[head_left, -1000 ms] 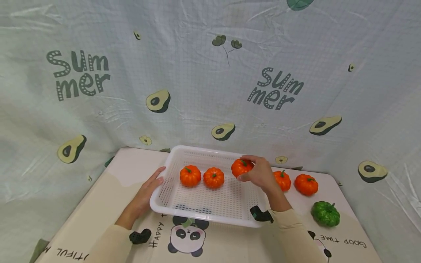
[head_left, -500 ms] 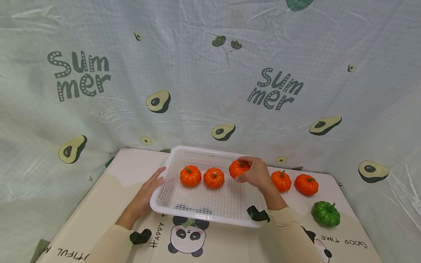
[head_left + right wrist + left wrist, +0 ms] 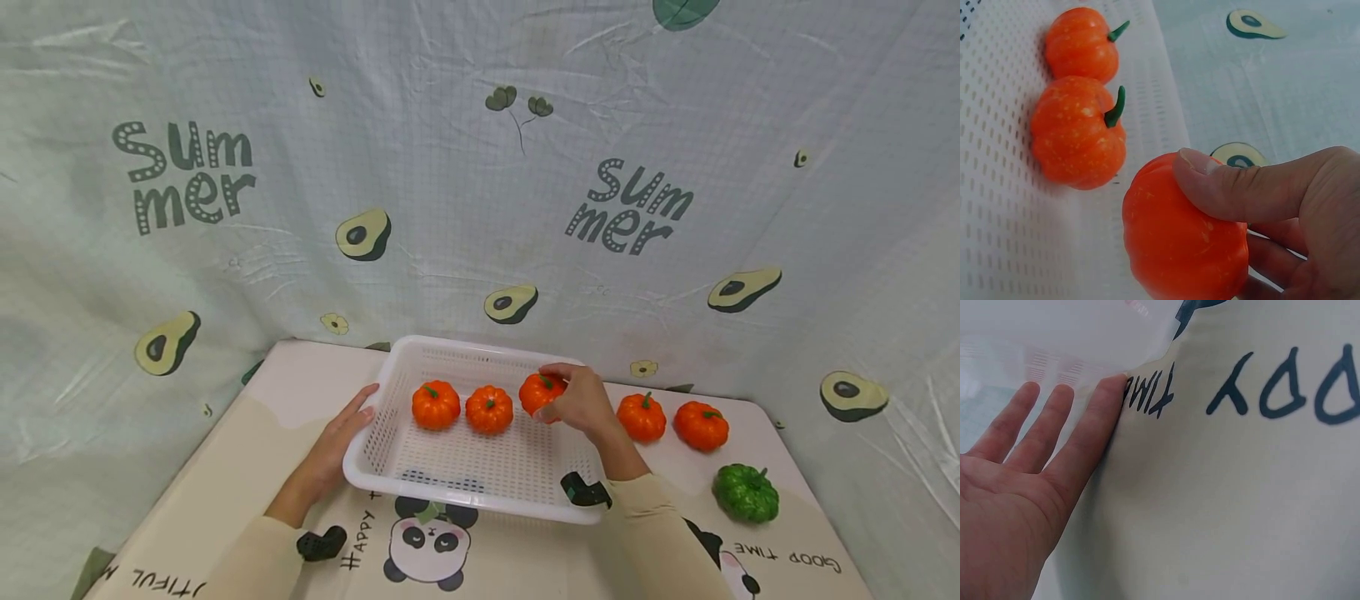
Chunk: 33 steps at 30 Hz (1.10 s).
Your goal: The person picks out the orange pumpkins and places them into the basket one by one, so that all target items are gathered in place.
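My right hand (image 3: pixel 587 402) grips a small orange pumpkin (image 3: pixel 540 395) inside the right part of a white plastic basket (image 3: pixel 480 507). In the right wrist view the thumb lies across this held pumpkin (image 3: pixel 1179 237), with the other fingers partly hidden behind it. Two more orange pumpkins, a left one (image 3: pixel 435 406) and a middle one (image 3: pixel 489 410), sit in the basket in a row. My left hand (image 3: pixel 333 446) touches the basket's left side with straight fingers; the left wrist view shows those fingers (image 3: pixel 1085 434) spread against the wall.
Right of the basket, two orange pumpkins, a nearer one (image 3: pixel 641 417) and a farther one (image 3: pixel 701 426), lie on the table cover (image 3: pixel 540 558). A green pumpkin (image 3: pixel 746 493) rests closer to the front right. A printed curtain (image 3: pixel 450 167) hangs behind the table.
My right hand has moved slightly left with its pumpkin, toward the middle pumpkin in the basket. The left hand stays at the basket's side.
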Motion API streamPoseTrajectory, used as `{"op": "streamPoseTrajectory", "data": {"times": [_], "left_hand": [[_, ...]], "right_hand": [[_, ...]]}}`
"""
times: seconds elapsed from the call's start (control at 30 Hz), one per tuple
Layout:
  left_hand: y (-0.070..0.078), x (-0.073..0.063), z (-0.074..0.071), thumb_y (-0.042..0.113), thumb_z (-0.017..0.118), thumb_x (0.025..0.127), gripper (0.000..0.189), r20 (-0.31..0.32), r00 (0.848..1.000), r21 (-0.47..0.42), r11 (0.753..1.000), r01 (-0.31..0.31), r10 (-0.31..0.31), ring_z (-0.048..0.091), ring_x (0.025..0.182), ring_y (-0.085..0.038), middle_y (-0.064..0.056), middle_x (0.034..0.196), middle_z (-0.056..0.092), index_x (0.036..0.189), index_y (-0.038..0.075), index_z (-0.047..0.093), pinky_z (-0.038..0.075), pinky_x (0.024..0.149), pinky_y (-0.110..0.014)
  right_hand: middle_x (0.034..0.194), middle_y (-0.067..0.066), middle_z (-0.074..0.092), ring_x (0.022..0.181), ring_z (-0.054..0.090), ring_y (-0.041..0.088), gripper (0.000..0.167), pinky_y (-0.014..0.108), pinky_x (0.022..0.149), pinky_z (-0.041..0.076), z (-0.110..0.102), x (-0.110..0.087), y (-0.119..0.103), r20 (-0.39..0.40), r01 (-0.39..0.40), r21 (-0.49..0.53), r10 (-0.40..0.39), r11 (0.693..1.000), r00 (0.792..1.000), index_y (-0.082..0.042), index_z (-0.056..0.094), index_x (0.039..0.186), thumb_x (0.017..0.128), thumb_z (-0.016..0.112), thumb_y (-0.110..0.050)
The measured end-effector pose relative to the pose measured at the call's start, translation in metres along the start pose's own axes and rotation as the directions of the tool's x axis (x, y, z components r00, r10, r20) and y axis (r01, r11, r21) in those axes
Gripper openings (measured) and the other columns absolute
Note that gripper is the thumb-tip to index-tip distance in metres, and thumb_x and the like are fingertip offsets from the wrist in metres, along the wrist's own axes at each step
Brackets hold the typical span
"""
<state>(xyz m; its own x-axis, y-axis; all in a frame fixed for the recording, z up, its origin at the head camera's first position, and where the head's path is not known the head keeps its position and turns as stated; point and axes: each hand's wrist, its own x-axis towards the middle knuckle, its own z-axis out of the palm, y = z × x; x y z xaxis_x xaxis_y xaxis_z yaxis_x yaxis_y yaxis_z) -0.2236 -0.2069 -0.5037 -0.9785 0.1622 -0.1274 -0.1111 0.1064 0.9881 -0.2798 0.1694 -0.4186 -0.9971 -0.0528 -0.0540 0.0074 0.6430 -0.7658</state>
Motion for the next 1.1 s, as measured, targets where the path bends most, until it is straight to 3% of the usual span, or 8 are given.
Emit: {"op": "streamPoseTrajectory", "data": {"times": [0.23, 0.63, 0.87, 1.1], "left_hand": [[0.000, 0.000, 0.002, 0.045, 0.037, 0.111, 0.060, 0.001, 1.000, 0.012, 1.000, -0.002, 0.002, 0.041, 0.149, -0.045, -0.012, 0.176, 0.019, 0.167, 0.031, 0.020, 0.053, 0.108, -0.050], [0.001, 0.001, 0.001, 0.046, 0.036, 0.111, 0.060, -0.007, 1.000, 0.038, 0.999, 0.004, -0.003, 0.042, 0.148, -0.043, -0.011, 0.176, 0.019, 0.167, 0.032, 0.019, 0.055, 0.106, -0.043], [0.002, 0.004, 0.000, 0.044, 0.036, 0.112, 0.059, 0.005, 1.000, 0.051, 0.998, -0.022, 0.022, 0.048, 0.140, -0.034, -0.011, 0.174, 0.024, 0.167, 0.030, 0.021, 0.049, 0.099, -0.026], [0.001, 0.002, -0.001, 0.044, 0.035, 0.112, 0.059, 0.005, 1.000, 0.039, 0.999, -0.004, 0.004, 0.051, 0.137, -0.032, -0.013, 0.173, 0.025, 0.167, 0.030, 0.019, 0.051, 0.094, -0.023]], "right_hand": [[0.137, 0.015, 0.067, 0.125, 0.059, 0.037, 0.066, 0.055, 0.106, 0.053, 0.001, 0.002, 0.003, 0.014, 0.021, -0.027, -0.020, 0.999, 1.000, -0.010, 0.070, 0.132, 0.071, 0.088, 0.003], [0.135, 0.013, 0.068, 0.123, 0.059, 0.035, 0.066, 0.053, 0.102, 0.057, 0.007, 0.008, 0.004, 0.032, -0.003, -0.034, 0.004, 0.999, 0.999, -0.010, 0.071, 0.132, 0.070, 0.087, 0.005], [0.130, 0.013, 0.071, 0.117, 0.061, 0.033, 0.063, 0.052, 0.101, 0.056, 0.006, 0.011, 0.005, 0.029, 0.038, -0.084, -0.036, 0.996, 0.999, -0.009, 0.074, 0.127, 0.066, 0.084, 0.005], [0.131, 0.014, 0.070, 0.116, 0.062, 0.033, 0.067, 0.051, 0.099, 0.058, 0.011, 0.013, 0.005, 0.053, 0.028, -0.094, -0.023, 0.995, 0.998, -0.008, 0.071, 0.130, 0.066, 0.085, 0.005]]}}
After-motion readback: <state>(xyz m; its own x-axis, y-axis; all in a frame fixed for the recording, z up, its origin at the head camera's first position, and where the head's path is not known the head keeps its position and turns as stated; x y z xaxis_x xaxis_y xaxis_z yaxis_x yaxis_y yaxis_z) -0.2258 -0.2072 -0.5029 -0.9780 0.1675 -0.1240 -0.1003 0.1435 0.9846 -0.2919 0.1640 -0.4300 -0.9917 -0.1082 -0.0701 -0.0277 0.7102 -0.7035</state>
